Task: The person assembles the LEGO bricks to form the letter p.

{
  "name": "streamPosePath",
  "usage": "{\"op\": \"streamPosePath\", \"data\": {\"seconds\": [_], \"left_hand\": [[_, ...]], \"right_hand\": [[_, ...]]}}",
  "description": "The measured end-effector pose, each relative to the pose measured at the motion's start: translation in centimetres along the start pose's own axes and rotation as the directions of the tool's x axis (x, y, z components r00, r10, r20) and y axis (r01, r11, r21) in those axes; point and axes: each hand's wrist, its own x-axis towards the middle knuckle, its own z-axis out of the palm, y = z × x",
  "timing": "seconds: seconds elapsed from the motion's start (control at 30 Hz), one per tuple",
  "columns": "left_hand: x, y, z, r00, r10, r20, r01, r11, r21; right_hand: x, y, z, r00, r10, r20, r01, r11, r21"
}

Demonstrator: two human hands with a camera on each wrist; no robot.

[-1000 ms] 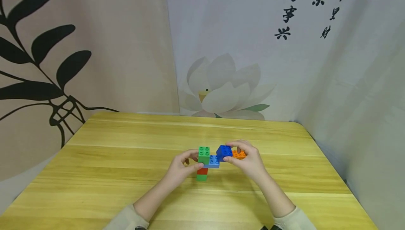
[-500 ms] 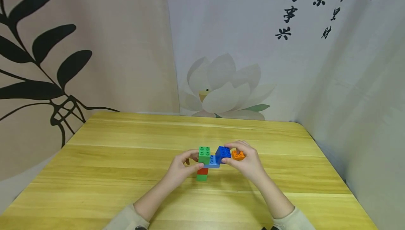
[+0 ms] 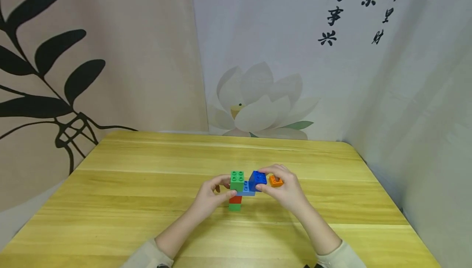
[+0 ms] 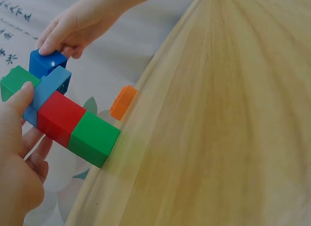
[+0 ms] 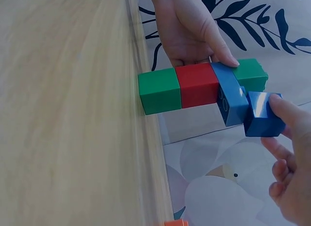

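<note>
A stack of toy building bricks stands on the table: a green brick [image 5: 159, 91] at the bottom, a red brick [image 5: 197, 84] above it, then a light blue brick [image 5: 228, 95] jutting to the right, and another green brick [image 3: 237, 180] on top. My left hand [image 3: 213, 195] grips the stack near its upper part, thumb in front at the light blue and top green bricks. Between thumb and fingers, my right hand [image 3: 285, 186] pinches a dark blue brick [image 3: 257, 181], slightly tilted, right at the studs of the light blue brick's jutting end.
An orange brick [image 3: 275, 181] lies on the wooden table [image 3: 147, 202] behind the right hand, partly covered by its fingers in the head view. A printed cloth [image 3: 258, 34] hangs behind the table's far edge.
My right hand has shifted slightly left and down, bringing the dark blue brick over the light blue one's free end. The left hand and stack have stayed in place.
</note>
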Motion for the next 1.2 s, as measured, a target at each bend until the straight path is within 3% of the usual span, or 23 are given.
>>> {"op": "streamPosePath", "data": {"seconds": [0.1, 0.8, 0.9, 1.03, 1.2], "left_hand": [[0.1, -0.6, 0.0, 1.000, 0.000, -0.002, 0.000, 1.000, 0.004], [0.1, -0.5, 0.0, 1.000, -0.011, -0.008, 0.011, 1.000, -0.004], [0.1, 0.0, 0.1, 0.999, -0.031, -0.018, 0.031, 0.999, -0.006], [-0.2, 1.7, 0.1, 0.999, -0.031, -0.018, 0.030, 0.999, -0.009], [-0.6, 3.1, -0.1, 0.999, -0.037, -0.004, 0.037, 0.999, -0.005]], "right_hand": [[-0.1, 0.0, 0.0, 1.000, -0.017, 0.010, 0.017, 1.000, -0.010], [0.4, -1.2, 0.1, 0.995, -0.019, 0.095, 0.027, 0.996, -0.085], [0.4, -1.1, 0.1, 0.996, -0.018, 0.090, 0.026, 0.996, -0.087], [0.2, -0.8, 0.3, 0.997, -0.023, 0.067, 0.028, 0.996, -0.082], [0.0, -0.2, 0.6, 0.996, -0.081, 0.034, 0.083, 0.995, -0.063]]}}
